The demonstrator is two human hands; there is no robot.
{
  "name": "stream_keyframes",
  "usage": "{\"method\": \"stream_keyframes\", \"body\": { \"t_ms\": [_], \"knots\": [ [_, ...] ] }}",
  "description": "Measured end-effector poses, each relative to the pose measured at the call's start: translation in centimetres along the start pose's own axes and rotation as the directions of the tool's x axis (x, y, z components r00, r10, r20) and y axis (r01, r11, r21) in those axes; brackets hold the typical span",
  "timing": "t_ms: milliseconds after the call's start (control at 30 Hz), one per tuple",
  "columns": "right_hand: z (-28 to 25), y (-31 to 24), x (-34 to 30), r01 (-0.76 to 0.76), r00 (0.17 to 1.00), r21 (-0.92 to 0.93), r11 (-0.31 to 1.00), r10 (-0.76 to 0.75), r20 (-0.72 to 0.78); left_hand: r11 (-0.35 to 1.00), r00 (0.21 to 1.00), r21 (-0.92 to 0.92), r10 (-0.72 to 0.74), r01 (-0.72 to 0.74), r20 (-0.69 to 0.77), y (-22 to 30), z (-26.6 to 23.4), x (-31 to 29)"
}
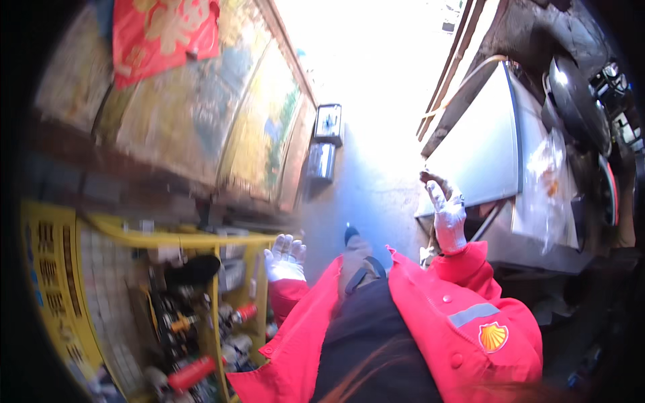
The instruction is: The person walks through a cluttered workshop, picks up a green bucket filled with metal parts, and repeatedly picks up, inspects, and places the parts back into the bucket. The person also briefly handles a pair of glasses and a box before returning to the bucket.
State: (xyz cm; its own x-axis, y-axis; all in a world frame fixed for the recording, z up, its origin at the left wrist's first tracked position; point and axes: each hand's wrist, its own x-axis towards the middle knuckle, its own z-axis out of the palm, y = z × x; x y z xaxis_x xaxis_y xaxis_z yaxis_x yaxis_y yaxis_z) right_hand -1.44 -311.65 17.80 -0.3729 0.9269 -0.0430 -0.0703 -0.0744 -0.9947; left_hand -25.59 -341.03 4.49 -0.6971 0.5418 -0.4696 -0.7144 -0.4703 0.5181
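My left hand (285, 258), in a white glove, hangs low beside the yellow metal rack (218, 240). Its fingers are spread and it holds nothing; whether it touches the rack's end I cannot tell. My right hand (449, 218), also gloved in white, is raised in front of the pale flat panel (474, 148). Its fingers are loosely bent and apart, with brownish, dirty-looking tips. No held object shows in it. Red jacket sleeves cover both forearms.
An old painted wooden door (195, 121) with a red paper decoration (164, 37) stands left. Two small dark boxes (322, 161) lie on the floor by its edge. Tools and red bottles (191, 374) fill the rack. Dark pans (578, 101) and a plastic bag (547, 178) hang right. Bright light washes out the doorway ahead.
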Motion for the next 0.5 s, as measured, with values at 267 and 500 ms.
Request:
{"method": "stream_keyframes", "body": {
  "t_ms": [267, 500],
  "knots": [
    [3.8, -3.1, 16.3, 0.393, 0.919, -0.34, 0.854, -0.377, 0.115, 0.943, 0.974, 0.301, -0.187, 0.14, 0.13, 0.3, 18.5, 23.6],
    [1.9, 0.0, 37.2, 0.149, 0.944, -0.43, 0.89, -0.257, -0.205, 0.96, 0.976, 0.222, -0.196, 0.171, 0.095, -3.1, 29.5, 42.7]
  ]
}}
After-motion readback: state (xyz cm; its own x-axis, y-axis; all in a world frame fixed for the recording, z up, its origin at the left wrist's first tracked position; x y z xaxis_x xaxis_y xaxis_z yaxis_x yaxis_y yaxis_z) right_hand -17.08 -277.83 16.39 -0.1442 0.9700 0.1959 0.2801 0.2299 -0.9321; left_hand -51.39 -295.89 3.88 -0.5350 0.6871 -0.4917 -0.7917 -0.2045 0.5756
